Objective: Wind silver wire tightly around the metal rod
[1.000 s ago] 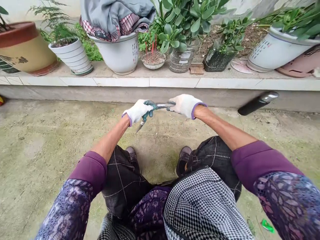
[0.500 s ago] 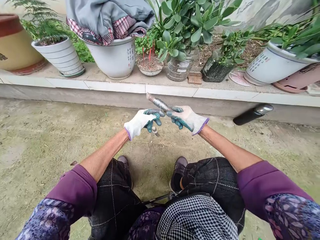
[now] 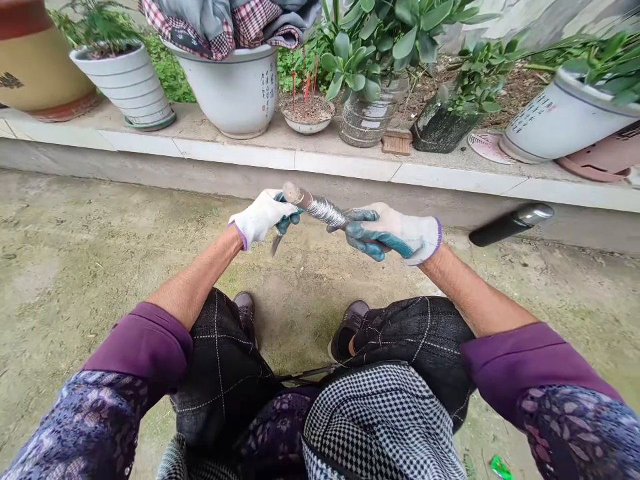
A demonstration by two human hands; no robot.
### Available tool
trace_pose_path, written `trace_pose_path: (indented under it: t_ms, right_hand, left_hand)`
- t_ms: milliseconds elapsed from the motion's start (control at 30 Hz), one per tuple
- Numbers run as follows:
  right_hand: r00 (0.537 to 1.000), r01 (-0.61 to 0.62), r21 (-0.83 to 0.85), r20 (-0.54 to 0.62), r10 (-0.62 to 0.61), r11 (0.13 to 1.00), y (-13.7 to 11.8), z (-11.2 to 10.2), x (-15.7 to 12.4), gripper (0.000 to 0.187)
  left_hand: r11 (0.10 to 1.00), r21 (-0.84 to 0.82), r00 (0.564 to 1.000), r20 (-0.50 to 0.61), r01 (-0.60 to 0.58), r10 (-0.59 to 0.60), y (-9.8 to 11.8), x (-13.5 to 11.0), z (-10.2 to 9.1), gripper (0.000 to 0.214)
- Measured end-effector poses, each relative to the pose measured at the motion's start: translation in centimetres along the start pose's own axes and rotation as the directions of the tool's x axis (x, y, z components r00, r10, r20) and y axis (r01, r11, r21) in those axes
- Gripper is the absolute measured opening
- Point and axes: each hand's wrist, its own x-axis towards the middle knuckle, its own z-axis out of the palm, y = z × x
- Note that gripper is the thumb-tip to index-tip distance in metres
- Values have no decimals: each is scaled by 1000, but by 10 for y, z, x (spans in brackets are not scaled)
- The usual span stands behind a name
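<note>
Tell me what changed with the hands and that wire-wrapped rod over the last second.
The right hand turned palm-up, so the wire-wrapped rod went from lying level between the hands to pointing up and left. The left hand slid to the rod's upper end. A short blade shows under the left hand, as it did a second ago. Both gloved hands kept their grip; the pots on the ledge and the black flask did not move.

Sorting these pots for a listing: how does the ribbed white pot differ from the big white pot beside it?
The ribbed white pot is smaller, ringed with ridges, and holds a feathery plant. The big white pot is smooth, bears dark writing, and is topped by draped clothing. Both stand on the ledge.
</note>
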Motion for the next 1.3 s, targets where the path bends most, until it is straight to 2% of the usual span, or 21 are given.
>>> trace_pose_path:
  t_ms: [100, 200, 300, 367, 433, 533, 600, 667, 733, 800, 867, 1000, 1100, 1167, 1200, 1300]
  right_hand:
    - [997, -80, -74, 4, 80, 994, 2, 0, 0, 44]
    - [983, -185, -220, -20, 185, 958, 4, -2, -1, 43]
    - [959, -272, -404, -43, 279, 873, 7, -3, 2, 43]
    - [943, -324, -544, -117, 313, 774, 9, -3, 8, 41]
    - [933, -358, -690, -237, 272, 628, 11, -4, 18, 36]
    - [919, -387, -816, -378, 111, 430, 16, -8, 35, 32]
    - [899, -400, -816, -437, 7, 418, 20, -14, 44, 35]
    - [875, -391, -774, -480, -59, 497, 23, -19, 50, 39]
    - [867, -363, -728, -493, -77, 582, 25, -21, 55, 41]
    - [875, -354, -720, -480, -61, 597, 25, -18, 58, 41]
    - [896, -357, -772, -442, -40, 526, 22, -11, 60, 39]
    - [912, -385, -870, -410, -20, 308, 13, 5, 63, 40]
    - [906, -409, -890, -422, -26, 202, 8, 9, 66, 39]
    - [904, -407, -884, -425, -37, 231, 9, 6, 68, 37]
    - [901, -395, -868, -429, -54, 300, 10, 3, 69, 35]
    - [871, -307, -683, -482, -92, 663, 14, -6, 67, 33]
  left_hand:
    - [1000, 2, 997, -74, -27, 27, 2, -2, -6, 10]
    - [1000, 12, 995, -100, -10, 11, 5, -7, -9, 13]
    - [997, 69, 996, -88, 19, -13, 7, -13, -6, 12]
    - [994, 94, 996, -73, 50, -43, 7, -16, -3, 9]
    - [992, 94, 996, -54, 80, -76, 5, -16, 1, 5]
    - [994, 24, 994, -32, 104, -104, 0, -10, 8, 5]
    - [993, -55, 995, -10, 101, -101, -3, -4, 12, 9]
    - [987, -124, 995, 17, 100, -99, -4, 1, 15, 15]
    - [978, -171, 993, 26, 119, -116, -3, 4, 18, 20]
    - [965, -220, 990, 12, 139, -140, 0, 4, 18, 24]
    - [942, -305, 988, -7, 142, -151, 3, 3, 15, 28]
    - [861, -491, 989, 4, 131, -148, 7, 0, 8, 35]
    - [866, -479, 989, 39, 144, -143, 6, -1, 12, 33]
    - [905, -392, 986, 74, 168, -151, 3, 0, 18, 29]
    - [923, -342, 983, 93, 178, -156, 2, 0, 20, 27]
    - [946, -264, 980, 107, 188, -165, -1, 1, 23, 25]
